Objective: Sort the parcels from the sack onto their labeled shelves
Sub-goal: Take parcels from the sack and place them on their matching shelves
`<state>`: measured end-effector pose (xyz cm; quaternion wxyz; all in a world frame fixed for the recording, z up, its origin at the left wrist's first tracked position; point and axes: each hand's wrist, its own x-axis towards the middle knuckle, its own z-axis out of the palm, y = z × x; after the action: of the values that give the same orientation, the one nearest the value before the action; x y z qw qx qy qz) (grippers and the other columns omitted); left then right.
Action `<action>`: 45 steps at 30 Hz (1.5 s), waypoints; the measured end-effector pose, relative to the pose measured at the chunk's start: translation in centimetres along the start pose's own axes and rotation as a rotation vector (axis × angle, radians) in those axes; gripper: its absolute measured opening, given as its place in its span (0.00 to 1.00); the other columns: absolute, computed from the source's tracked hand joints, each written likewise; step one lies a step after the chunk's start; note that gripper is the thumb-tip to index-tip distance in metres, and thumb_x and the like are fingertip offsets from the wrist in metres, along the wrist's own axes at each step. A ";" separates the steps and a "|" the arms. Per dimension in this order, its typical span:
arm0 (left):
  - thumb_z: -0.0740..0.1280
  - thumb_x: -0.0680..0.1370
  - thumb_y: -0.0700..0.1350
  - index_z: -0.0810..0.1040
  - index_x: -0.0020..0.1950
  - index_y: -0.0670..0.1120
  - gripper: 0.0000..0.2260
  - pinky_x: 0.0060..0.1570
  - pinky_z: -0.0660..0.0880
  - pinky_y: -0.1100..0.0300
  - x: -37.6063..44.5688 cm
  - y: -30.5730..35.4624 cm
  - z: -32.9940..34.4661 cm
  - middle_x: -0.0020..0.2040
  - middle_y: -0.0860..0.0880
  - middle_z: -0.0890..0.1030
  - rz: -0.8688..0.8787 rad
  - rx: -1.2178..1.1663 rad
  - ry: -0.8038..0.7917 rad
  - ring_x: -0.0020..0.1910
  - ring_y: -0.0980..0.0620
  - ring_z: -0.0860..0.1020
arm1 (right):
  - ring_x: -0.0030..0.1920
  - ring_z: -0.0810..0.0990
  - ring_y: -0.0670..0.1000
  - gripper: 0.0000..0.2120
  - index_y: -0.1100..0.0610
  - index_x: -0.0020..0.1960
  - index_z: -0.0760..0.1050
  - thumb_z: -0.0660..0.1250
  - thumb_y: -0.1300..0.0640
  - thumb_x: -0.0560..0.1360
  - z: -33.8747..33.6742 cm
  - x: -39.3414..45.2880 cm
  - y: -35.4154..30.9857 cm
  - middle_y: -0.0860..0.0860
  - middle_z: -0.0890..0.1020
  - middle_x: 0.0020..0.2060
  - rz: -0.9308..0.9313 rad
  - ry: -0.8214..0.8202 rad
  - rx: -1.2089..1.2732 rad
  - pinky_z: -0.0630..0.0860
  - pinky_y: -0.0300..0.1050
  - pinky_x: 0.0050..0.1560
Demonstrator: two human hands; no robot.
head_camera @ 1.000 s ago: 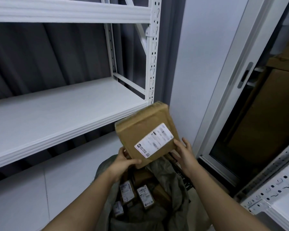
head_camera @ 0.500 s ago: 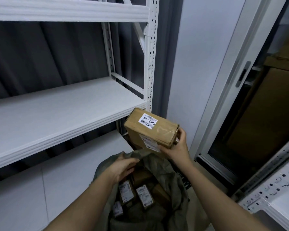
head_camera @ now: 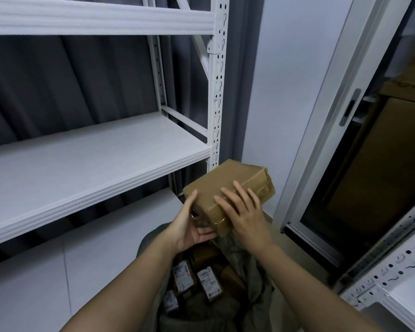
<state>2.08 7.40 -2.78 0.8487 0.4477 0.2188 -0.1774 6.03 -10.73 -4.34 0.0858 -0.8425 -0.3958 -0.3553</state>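
Brown taped cardboard parcel (head_camera: 228,188) held above the grey fabric sack (head_camera: 237,264) at 6 o'clock. Left hand (head_camera: 189,224) cups its near-left corner, right hand (head_camera: 243,212) lies flat on top, fingers straight. Risk: no label visible, could get misshelved; loose hold, could tip back into the sack.

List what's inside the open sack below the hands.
The sack holds brown parcels: three show white labels, another bare cardboard. The arms and fabric folds cover whatever lies deeper.

Brown parcel (head_camera: 228,185) tilted, held above sack (head_camera: 247,264).
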 end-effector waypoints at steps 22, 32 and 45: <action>0.65 0.73 0.53 0.77 0.51 0.44 0.15 0.46 0.77 0.44 0.1 -1.7 -7.0 0.45 0.40 0.82 -0.088 -0.158 -0.038 0.46 0.39 0.80 | 0.66 0.69 0.49 0.45 0.44 0.77 0.52 0.70 0.38 0.66 -1.6 2.7 3.2 0.45 0.64 0.67 1.168 -0.097 1.540 0.69 0.47 0.65; 0.70 0.70 0.57 0.75 0.63 0.44 0.26 0.51 0.78 0.44 0.1 -2.0 -6.6 0.55 0.37 0.81 -0.111 -0.014 -0.033 0.53 0.39 0.79 | 0.64 0.72 0.54 0.27 0.52 0.76 0.58 0.62 0.48 0.80 -1.3 2.4 3.7 0.52 0.69 0.68 1.379 -0.077 1.451 0.71 0.53 0.66; 0.73 0.69 0.58 0.59 0.76 0.52 0.40 0.68 0.66 0.46 -0.6 -3.3 -3.4 0.70 0.50 0.67 0.111 0.410 0.205 0.69 0.46 0.67 | 0.67 0.64 0.48 0.53 0.48 0.78 0.45 0.78 0.50 0.66 -4.0 -0.5 1.7 0.51 0.61 0.74 0.962 -0.351 0.986 0.64 0.46 0.68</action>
<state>-0.79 8.53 -6.48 0.7217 0.6379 0.2382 -0.1247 4.92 -13.83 -1.54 0.5392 -0.8317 -0.1028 0.0833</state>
